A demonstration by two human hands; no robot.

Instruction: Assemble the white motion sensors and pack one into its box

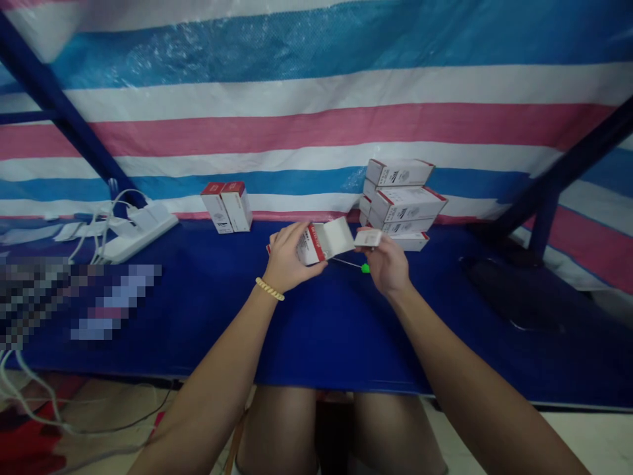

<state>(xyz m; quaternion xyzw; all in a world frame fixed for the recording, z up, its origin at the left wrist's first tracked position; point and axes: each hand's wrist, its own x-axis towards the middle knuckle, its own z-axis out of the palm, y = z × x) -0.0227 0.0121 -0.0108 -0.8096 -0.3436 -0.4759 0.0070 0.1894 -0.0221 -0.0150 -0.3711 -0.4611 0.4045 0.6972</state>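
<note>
My left hand (287,258) is wrapped round a small red-and-white cardboard box (310,247), tilted with its end flap (338,236) folded open toward the right. Just right of the flap, my right hand (390,265) grips a small white block (368,238) with faint print on its face. What kind of thing the block is, I cannot make out. Between the hands a thin metal shaft with a bright green end (365,268) lies on the blue table (326,330), partly hidden by my left hand and the box.
Several similar white-and-red boxes (405,206) are stacked behind my right hand. Two more boxes (228,207) stand upright at the back left. A white power strip (141,231) with plugs and cables lies on the left. A dark flat object (514,293) rests on the right. Striped sheeting (306,132) hangs behind.
</note>
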